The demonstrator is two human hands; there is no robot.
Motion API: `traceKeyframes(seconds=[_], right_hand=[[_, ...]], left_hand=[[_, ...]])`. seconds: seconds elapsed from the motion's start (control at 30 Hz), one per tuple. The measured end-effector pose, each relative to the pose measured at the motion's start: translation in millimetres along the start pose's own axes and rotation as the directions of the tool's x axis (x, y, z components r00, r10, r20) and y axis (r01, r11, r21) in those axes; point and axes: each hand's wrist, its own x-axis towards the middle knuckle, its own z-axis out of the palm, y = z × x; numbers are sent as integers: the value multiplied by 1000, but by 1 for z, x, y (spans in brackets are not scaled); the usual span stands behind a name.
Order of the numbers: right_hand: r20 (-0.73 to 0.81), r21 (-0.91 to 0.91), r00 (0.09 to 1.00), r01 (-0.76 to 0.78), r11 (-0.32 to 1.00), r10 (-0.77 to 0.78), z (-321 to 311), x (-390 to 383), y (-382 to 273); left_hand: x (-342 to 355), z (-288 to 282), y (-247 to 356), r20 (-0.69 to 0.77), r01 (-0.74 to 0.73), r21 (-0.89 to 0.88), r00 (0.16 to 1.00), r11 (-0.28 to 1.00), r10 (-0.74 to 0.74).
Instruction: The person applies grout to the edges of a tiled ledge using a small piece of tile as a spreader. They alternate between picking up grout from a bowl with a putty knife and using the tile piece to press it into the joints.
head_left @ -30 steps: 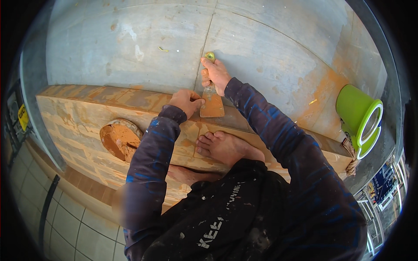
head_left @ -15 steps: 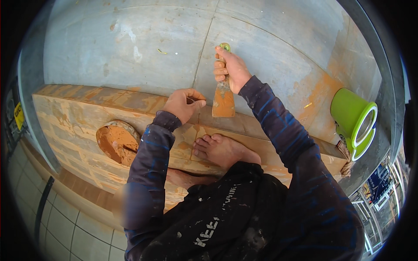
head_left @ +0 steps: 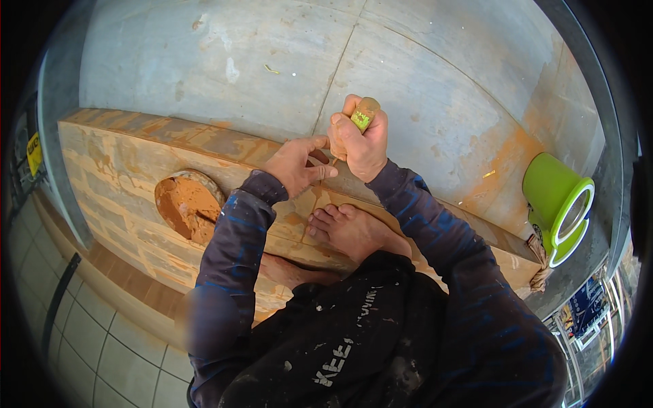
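My right hand (head_left: 364, 146) is closed around a putty knife (head_left: 365, 117) with a green, mud-smeared handle. The handle's end points up toward me, and the blade is mostly hidden below my fist. Right beside it, my left hand (head_left: 294, 164) has thumb and forefinger apart, the other fingers bent. Its fingertips come close to the knife; whether they touch the blade I cannot tell. Both hands are over the far edge of a tiled ledge (head_left: 177, 136) smeared with orange-brown paste. To the left, a round bowl (head_left: 161, 194) holds orange paste (head_left: 190, 204) with a dark stick-like thing in it.
My bare foot (head_left: 354, 231) stands on the ledge below my hands. A green bucket (head_left: 551, 187) with a white-rimmed opening is at the right, a brown rag (head_left: 539, 262) beside it. Large grey tiles (head_left: 265, 41) lie beyond the ledge. Lower left is a pale tiled floor (head_left: 129, 360).
My right hand has come down and tipped the putty knife, so its handle end faces me and the blade is hidden. My left hand has moved right against it, thumb and forefinger spreading apart.
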Motion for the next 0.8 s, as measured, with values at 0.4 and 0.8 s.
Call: traceKeyframes(seconds=[0.4, 0.8], right_hand=[[239, -131, 958, 190, 973, -155, 10, -25, -8], [754, -99, 550, 636, 765, -360, 17, -40, 3]], left_hand=[[-9, -2, -8, -30, -310, 98, 949, 946, 315], [-34, 7, -16, -99, -445, 496, 824, 746, 557]])
